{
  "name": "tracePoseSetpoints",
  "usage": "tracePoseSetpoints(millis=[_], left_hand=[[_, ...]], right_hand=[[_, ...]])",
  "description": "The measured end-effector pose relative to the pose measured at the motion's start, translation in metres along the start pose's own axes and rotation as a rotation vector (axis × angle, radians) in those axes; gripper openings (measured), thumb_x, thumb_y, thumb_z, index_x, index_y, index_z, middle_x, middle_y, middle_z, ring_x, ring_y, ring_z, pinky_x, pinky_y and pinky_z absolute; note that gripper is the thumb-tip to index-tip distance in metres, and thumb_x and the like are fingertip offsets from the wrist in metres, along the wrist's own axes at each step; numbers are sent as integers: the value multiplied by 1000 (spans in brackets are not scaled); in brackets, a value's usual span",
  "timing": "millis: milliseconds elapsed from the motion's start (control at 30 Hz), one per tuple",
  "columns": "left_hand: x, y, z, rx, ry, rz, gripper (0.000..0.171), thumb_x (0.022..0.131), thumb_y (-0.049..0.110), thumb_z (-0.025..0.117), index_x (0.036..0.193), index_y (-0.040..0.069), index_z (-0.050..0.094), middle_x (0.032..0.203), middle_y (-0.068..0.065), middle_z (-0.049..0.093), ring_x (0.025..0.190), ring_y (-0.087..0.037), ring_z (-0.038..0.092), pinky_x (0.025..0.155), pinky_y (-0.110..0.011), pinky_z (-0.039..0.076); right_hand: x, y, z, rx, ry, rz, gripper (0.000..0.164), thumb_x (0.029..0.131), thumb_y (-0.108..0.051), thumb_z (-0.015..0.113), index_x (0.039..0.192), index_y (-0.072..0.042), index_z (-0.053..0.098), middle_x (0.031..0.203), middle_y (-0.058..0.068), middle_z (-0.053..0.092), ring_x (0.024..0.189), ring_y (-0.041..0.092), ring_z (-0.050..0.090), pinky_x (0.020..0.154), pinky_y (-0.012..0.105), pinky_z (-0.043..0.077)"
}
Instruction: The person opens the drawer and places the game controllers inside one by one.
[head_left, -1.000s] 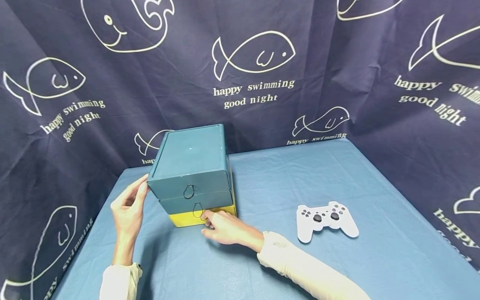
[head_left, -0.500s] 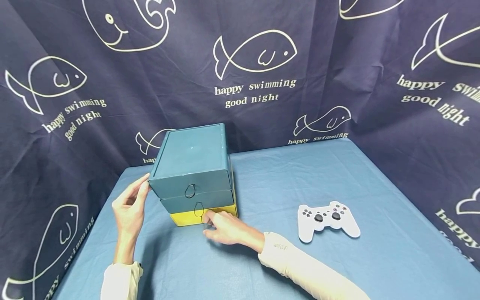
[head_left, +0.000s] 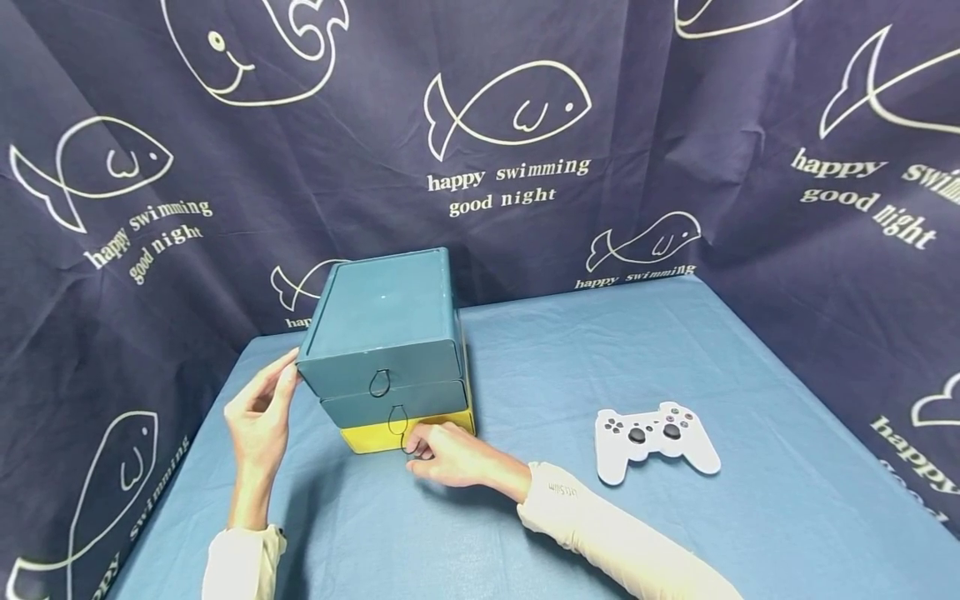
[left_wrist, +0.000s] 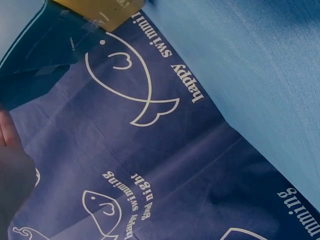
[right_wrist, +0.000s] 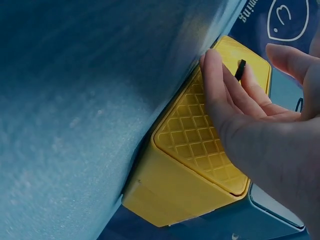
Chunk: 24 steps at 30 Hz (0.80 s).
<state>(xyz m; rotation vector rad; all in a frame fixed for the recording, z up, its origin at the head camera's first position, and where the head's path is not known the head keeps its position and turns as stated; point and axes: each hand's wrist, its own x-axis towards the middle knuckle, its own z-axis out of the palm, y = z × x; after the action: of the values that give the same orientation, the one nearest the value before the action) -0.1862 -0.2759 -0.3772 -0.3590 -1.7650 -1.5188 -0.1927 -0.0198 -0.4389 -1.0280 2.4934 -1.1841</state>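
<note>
Left hand (head_left: 257,417) and right hand (head_left: 453,457) apart, both at the drawer box (head_left: 386,300), left of centre.
Left, fingers extended, touches its front-left corner, apparently to steady it; right hooks the loop (right_wrist: 241,70) of the yellow drawer (head_left: 367,439), presumably for purchase. Controller (head_left: 654,442) lies on the bench (head_left: 540,358), right of centre.

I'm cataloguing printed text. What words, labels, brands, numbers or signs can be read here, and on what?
"happy swimming": on the navy curtain, repeated beside fish drawings.
"good night": same curtain, under "happy swimming" in several places.
Small lettering on the right sleeve: too blurred to read surely.
Button marks on the white controller: too small to read.
Stacked drawers: no legible text.
</note>
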Motion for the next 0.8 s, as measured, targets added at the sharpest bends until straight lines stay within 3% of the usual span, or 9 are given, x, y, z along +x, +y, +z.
tracePoseSetpoints(millis=[233, 467, 800], left_hand=[[0, 1, 0, 16, -4, 2, 26, 99, -1, 67, 123, -11, 71, 113, -6, 76, 90, -10, 73, 87, -20, 54], [-1, 0, -2, 38, -1, -17, 26, 100, 2, 67, 124, -8, 72, 112, -3, 77, 90, -10, 73, 86, -20, 54], [-1, 0, -2, 57, -6, -18, 27, 99, -1, 67, 124, -9, 71, 112, -1, 76, 91, -8, 74, 88, -19, 53]], right_hand=[[0, 0, 0, 70, 16, -5, 19, 92, -7, 76, 109, -2, 69, 96, -1, 73, 85, 0, 65, 80, 15, 52], [-4, -2, 3, 70, 21, -29, 12, 95, -8, 75, 105, -3, 71, 92, -4, 73, 84, -2, 63, 80, 16, 51], [-17, -8, 5, 113, -19, -30, 12, 96, -7, 74, 106, -3, 70, 95, -4, 72, 88, -1, 65, 84, 15, 51]])
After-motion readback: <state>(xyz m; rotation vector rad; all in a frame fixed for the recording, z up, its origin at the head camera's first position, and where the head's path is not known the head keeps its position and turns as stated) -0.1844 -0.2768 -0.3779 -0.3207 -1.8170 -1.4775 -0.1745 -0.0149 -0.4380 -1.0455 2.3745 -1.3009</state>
